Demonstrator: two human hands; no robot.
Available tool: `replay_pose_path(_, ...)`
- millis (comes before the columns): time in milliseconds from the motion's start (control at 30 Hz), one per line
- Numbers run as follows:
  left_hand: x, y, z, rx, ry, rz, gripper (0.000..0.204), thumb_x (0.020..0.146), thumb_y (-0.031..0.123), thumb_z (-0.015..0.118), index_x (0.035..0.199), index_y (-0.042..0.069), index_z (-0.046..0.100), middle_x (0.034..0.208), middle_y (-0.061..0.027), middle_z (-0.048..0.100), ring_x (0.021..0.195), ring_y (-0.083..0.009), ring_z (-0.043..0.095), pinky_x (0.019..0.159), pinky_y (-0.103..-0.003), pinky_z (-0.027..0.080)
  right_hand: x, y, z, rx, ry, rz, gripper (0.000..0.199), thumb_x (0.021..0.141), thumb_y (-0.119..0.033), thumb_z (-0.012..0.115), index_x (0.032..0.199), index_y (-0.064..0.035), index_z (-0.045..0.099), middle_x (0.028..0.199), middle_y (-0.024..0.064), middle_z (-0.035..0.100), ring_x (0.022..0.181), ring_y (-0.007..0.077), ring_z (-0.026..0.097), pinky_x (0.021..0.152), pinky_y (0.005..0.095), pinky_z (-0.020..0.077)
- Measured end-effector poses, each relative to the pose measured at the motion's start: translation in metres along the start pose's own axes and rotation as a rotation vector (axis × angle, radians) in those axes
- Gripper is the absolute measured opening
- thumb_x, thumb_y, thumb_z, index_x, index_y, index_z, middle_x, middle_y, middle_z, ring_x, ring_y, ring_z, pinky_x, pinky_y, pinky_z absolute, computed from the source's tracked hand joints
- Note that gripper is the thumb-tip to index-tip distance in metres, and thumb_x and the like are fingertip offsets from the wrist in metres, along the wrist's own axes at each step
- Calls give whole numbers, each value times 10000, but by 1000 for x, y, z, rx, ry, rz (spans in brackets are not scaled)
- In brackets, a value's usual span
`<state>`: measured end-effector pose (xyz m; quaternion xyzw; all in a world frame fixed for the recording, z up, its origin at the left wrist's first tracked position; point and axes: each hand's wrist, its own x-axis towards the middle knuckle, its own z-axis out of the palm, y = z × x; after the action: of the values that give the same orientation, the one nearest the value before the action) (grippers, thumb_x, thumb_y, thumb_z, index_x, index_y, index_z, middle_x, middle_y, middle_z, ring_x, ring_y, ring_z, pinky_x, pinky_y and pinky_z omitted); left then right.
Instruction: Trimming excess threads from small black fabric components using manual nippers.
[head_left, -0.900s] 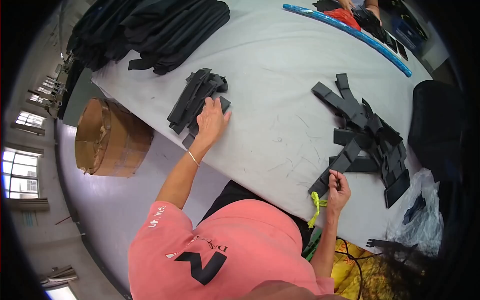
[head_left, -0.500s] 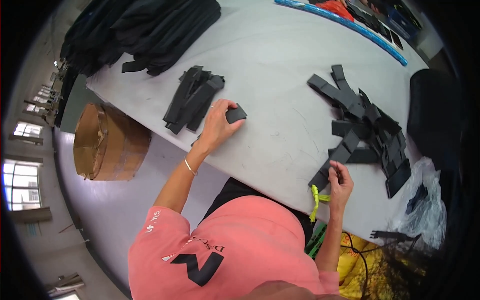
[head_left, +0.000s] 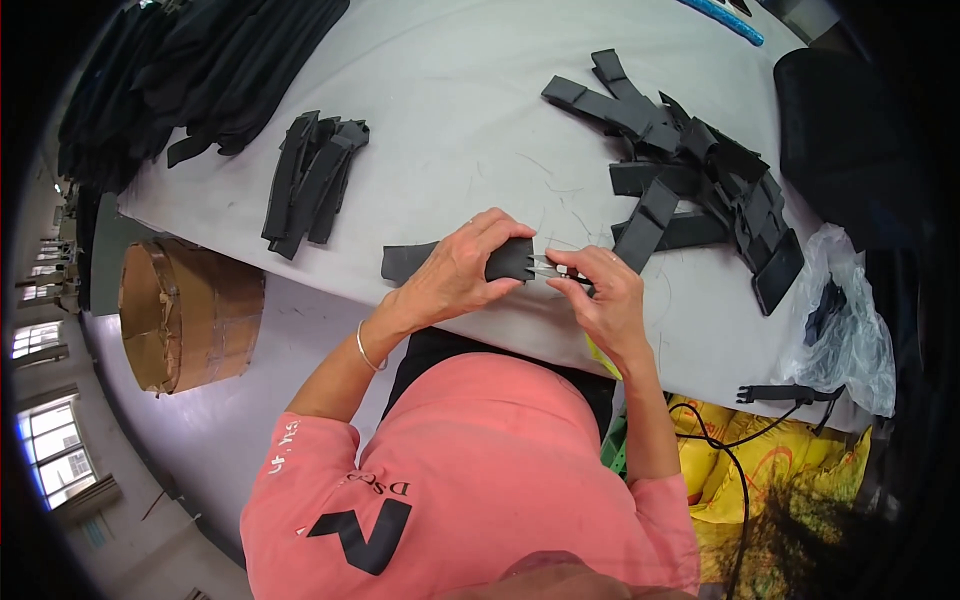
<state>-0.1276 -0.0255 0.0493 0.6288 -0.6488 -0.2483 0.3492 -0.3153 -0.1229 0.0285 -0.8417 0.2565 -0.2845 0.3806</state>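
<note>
Holds a black strip crosswise at the near side of the pale counter with the left hand. Has the left fingers clamped on the strip, with the thumb along its near edge and the others bent across from the far side, leaving both ends visible. Grips a small cutting tool in the right hand, with the fingers clamped on its dark handle. Points the metal tips at the strip's right end, slightly parted; cannot tell whether touching or just short of it.

Wears a pale bracelet on the left wrist and a pink shirt. Has a small stack of black strips farther left on the counter, and beyond it, at the far left, a large pile of dark fabric. Has a tangled heap of black strips to the right, beyond the right hand, and a clear plastic bag past that, near a black buckled strap. Stands with a cardboard drum on the floor to the left and yellow sacks below the counter's right side.
</note>
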Motion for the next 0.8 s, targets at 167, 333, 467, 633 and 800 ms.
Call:
replay_pose_path(167, -1, 4, 2, -24, -9, -7, 490, 654, 19, 718, 1111, 43, 543, 1008, -114, 534, 911, -312, 565, 772, -378, 489, -3, 2, 1, -110, 1, -64, 219, 709, -122, 736, 926, -124, 704, 707, 7, 599, 628, 195, 527, 606, 307, 414)
replay_pose_path(333, -2, 1, 3, -62, 15, -19, 484, 659, 28, 713, 1113, 41, 545, 1001, -114, 533, 903, -309, 562, 777, -375, 485, -5, 4, -4, -107, 2, -54, 210, 702, -90, 733, 910, -108, 707, 718, 24, 612, 650, 190, 537, 623, 297, 429)
replay_pose_path(467, -3, -1, 0, -210, 44, -92, 496, 681, 52, 738, 1145, 43, 561, 1027, -86, 540, 913, -248, 563, 810, -335, 474, -5, 2, -2, 321, 128, 196, 256, 753, -17, 703, 999, -83, 684, 832, 27, 643, 721, 107, 555, 653, 233, 439)
replay_pose_path(633, -3, -7, -2, -720, 79, -219, 535, 728, 43, 759, 1223, 21, 557, 1023, -15, 531, 951, -139, 545, 844, -273, 452, -2, -8, -2, 549, 74, 313, 331, 793, 1, 690, 1110, -85, 644, 890, -17, 603, 759, 44, 506, 662, 185, 416)
replay_pose_path(800, -1, -10, -3, -923, 39, -276, 573, 748, 22, 755, 1275, 21, 530, 1034, -12, 531, 960, -116, 540, 863, -256, 451, 2, -21, 8, 662, -44, 331, 320, 786, 26, 685, 1088, -72, 642, 851, -19, 602, 740, 44, 505, 658, 188, 424)
